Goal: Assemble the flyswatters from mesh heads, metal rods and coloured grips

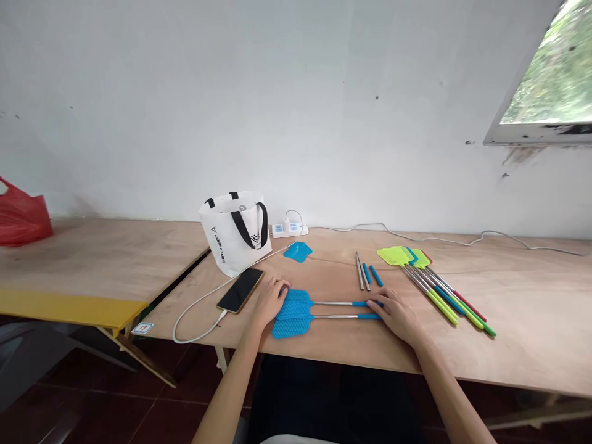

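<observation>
Two blue fly swatters lie side by side across the table in front of me, heads to the left. My left hand (272,301) has its fingers curled at the left edge of the farther fly swatter (298,300). At the other end, my right hand (393,313) has its fingers closed over that swatter's blue handle. The nearer fly swatter (291,327) lies with its handle end by my right fingers. Beyond them are a loose blue swatter head (298,251), metal rods (359,272) and two short blue handles (376,275).
Several fly swatters with yellow, blue and red parts (437,293) lie in a row at right. A phone (241,290) on a white cable (198,302), a white bag (234,237) and a power strip (290,230) stand left and behind. A red plastic bag (23,216) sits far left.
</observation>
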### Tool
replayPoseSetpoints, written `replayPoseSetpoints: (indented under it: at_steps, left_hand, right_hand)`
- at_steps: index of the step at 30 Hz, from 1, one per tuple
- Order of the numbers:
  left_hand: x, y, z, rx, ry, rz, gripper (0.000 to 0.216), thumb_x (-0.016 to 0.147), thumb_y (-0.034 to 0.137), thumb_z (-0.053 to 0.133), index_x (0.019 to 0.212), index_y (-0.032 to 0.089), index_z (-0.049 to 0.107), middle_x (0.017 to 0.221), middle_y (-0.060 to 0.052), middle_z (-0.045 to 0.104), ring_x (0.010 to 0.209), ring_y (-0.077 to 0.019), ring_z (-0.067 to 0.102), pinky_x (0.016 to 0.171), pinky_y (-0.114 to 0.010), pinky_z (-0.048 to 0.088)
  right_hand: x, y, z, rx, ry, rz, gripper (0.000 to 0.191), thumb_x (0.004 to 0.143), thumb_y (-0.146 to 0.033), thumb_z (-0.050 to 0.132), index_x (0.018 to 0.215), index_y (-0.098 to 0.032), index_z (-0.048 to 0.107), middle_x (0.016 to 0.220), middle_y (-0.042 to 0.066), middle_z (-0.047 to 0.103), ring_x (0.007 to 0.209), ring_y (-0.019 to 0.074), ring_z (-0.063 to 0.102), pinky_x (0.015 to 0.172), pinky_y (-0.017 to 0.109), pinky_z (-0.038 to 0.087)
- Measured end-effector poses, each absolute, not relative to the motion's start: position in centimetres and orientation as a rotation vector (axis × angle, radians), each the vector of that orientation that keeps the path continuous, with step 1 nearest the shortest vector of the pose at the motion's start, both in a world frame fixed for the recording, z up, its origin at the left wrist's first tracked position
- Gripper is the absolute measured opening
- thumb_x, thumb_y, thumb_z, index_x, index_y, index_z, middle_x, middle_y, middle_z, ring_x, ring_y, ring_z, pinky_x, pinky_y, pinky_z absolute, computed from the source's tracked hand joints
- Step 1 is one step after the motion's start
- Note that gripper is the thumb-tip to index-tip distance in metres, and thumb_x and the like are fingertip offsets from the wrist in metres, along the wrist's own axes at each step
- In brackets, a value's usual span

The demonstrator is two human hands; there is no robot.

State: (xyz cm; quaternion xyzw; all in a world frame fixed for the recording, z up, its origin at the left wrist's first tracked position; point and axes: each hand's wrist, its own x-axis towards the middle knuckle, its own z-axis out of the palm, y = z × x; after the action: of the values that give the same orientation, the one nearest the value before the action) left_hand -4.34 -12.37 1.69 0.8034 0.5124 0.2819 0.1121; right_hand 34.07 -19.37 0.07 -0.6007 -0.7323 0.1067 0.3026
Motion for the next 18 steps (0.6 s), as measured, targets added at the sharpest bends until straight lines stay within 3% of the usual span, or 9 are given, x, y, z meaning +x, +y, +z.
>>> replayPoseSetpoints:
  at_steps: [9, 14, 18]
  left_hand:
    - [-4.2, -12.8, 2.3, 2.282, 1.466, 0.907, 0.018, 0.095, 0.021, 0.049, 0.103, 0.022, 0.065, 0.110, -0.009, 0.065, 0.108, -0.0261, 0.062, 0.098, -0.042, 0.048]
    - [-4.0, -13.1, 3.6, 2.027, 1.350, 1.111, 0.024, 0.100, 0.036, 0.047, 0.112, 0.022, 0.062, 0.108, -0.008, 0.069, 0.097, -0.0222, 0.067, 0.089, -0.037, 0.053]
    - [-4.1, -12.6, 3.8, 1.787, 1.378, 1.351, 0.036, 0.095, 0.048, 0.055, 0.118, 0.020, 0.058, 0.109, -0.009, 0.069, 0.095, -0.0218, 0.069, 0.079, -0.033, 0.055]
  right_hand:
    - [34.0, -19.1, 0.2, -1.511, -1.932, 0.350, 0.037, 0.098, -0.053, 0.043, 0.090, -0.027, 0.069, 0.103, 0.005, 0.070, 0.099, 0.0245, 0.064, 0.093, 0.041, 0.048]
    - [33.7, -19.7, 1.3, -1.482, -1.795, 0.401, 0.041, 0.097, -0.059, 0.043, 0.094, -0.026, 0.067, 0.088, 0.005, 0.072, 0.092, 0.0262, 0.064, 0.089, 0.041, 0.048]
    - [33.1, -20.4, 2.9, -1.439, -1.596, 0.391, 0.044, 0.094, -0.065, 0.047, 0.084, -0.025, 0.065, 0.085, 0.006, 0.071, 0.090, 0.0266, 0.065, 0.084, 0.038, 0.050]
